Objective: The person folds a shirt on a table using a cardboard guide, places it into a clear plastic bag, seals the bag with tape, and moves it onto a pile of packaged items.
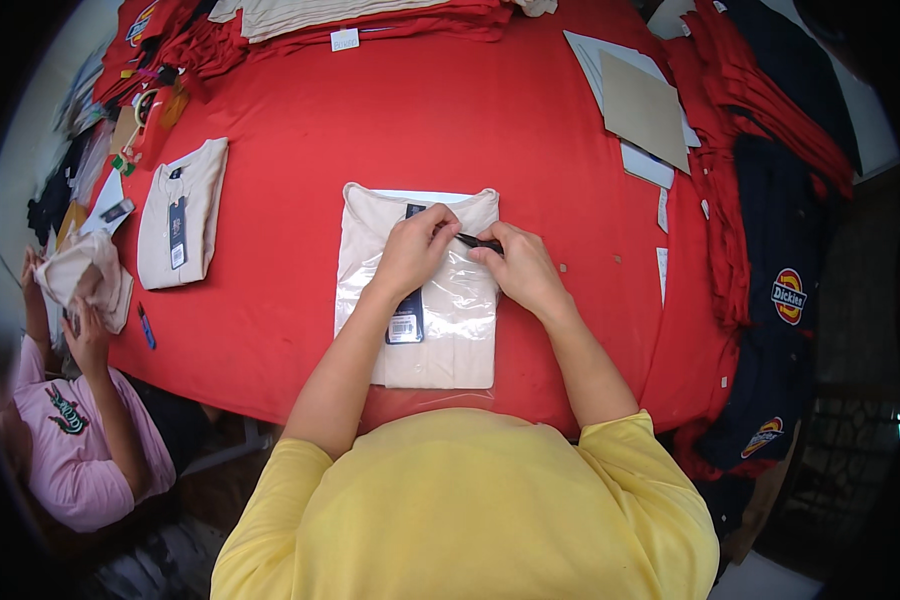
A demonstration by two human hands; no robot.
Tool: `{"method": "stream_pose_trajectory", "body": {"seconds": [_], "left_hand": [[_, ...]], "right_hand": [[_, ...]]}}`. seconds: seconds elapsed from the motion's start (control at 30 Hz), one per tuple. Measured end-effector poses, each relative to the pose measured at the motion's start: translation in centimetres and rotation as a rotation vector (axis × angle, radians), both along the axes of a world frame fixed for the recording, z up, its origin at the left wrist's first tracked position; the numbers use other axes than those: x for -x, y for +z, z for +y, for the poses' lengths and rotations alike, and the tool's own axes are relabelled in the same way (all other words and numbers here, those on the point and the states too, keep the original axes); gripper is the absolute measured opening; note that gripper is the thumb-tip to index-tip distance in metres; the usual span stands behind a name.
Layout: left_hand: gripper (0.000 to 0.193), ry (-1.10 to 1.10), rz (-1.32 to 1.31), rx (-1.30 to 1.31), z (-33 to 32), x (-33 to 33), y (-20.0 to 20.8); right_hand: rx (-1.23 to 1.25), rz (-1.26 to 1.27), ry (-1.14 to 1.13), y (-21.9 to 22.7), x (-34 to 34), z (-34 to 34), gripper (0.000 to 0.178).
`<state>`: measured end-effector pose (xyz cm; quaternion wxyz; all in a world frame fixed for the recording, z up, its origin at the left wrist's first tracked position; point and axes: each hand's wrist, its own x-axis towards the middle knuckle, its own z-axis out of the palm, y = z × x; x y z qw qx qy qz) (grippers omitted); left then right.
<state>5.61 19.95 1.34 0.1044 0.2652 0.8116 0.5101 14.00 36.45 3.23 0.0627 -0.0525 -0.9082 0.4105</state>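
A folded cream garment lies flat on the red-covered table in front of me. Clear plastic covers its lower part and reflects the light. A dark blue hang tag with a white label shows at its middle, partly behind my left wrist. Over the upper part, my left hand is closed in a pinch; whatever is between its fingertips is too small to name. My right hand grips a slim black pointed tool, its tip directed at my left fingertips. The tool's exact kind does not show.
Another folded cream garment with a tag lies left. A co-worker in pink handles cream cloth at the left edge. Cardboard sheets lie at far right, beside stacked red garments and navy clothes.
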Motion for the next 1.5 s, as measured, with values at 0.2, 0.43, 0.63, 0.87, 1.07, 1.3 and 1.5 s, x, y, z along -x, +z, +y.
{"method": "stream_pose_trajectory", "body": {"seconds": [0.2,0.43,0.63,0.87,1.07,1.3,1.5], "left_hand": [[0.014,-0.016,-0.022,0.029,0.0,0.1,0.0],[0.014,-0.035,0.106,0.050,-0.6,0.2,2.0],[0.015,-0.150,0.215,-0.030,-1.3,-1.6,6.7],[0.019,-0.018,-0.279,-0.043,-16.6,-2.3,7.3],[0.028,0.160,-0.318,-0.118,-16.5,-2.0,-0.1],[0.015,0.048,-0.135,-0.160,-14.9,-0.4,-1.8],[0.016,0.042,-0.050,-0.018,-13.6,0.6,-0.9]], "right_hand": [[0.003,-0.017,-0.002,0.0,0.0,0.2,0.024],[-0.319,0.141,-0.414,-1.6,3.0,7.8,0.030],[-0.817,0.141,-0.733,-3.3,5.3,16.6,0.039],[0.419,-0.136,0.001,0.1,-2.4,5.8,0.034],[0.350,-0.067,-0.054,-2.9,-4.2,0.2,0.027],[0.153,0.093,0.057,-2.5,-3.1,0.8,0.017],[0.109,-0.032,-0.133,-3.1,-2.2,0.3,0.019]]}}
